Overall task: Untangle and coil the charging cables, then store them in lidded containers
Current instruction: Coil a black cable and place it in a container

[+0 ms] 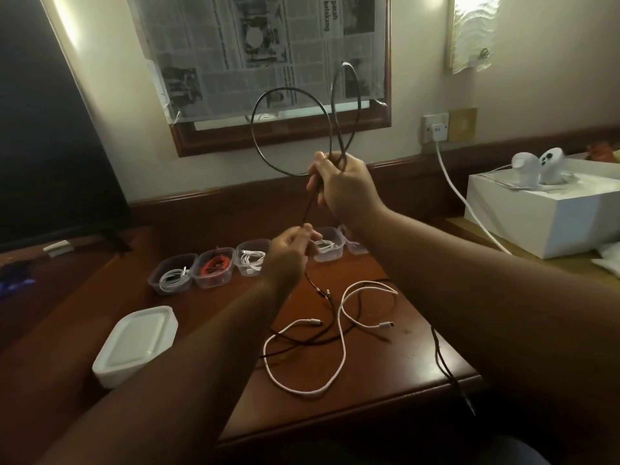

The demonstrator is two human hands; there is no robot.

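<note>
My right hand (345,186) is raised above the table and grips a black cable (268,152) whose loops stand up out of its fist. Lower down, my left hand (292,250) pinches the same cable where it runs down toward the table. A white cable (340,330) lies loose on the wooden table (419,357), tangled with more black cable (302,344). Behind my hands stands a row of several small clear containers without lids: one holds a white cable (172,273), one a red cable (214,265), one more white cable (251,258). A stack of white lids (137,344) sits at the left.
A dark screen (50,129) stands at the far left. A white box (543,213) with two white controllers on it sits at the right, and a white cord (459,193) hangs from a wall socket. Another black cable (449,370) trails over the table's right front edge.
</note>
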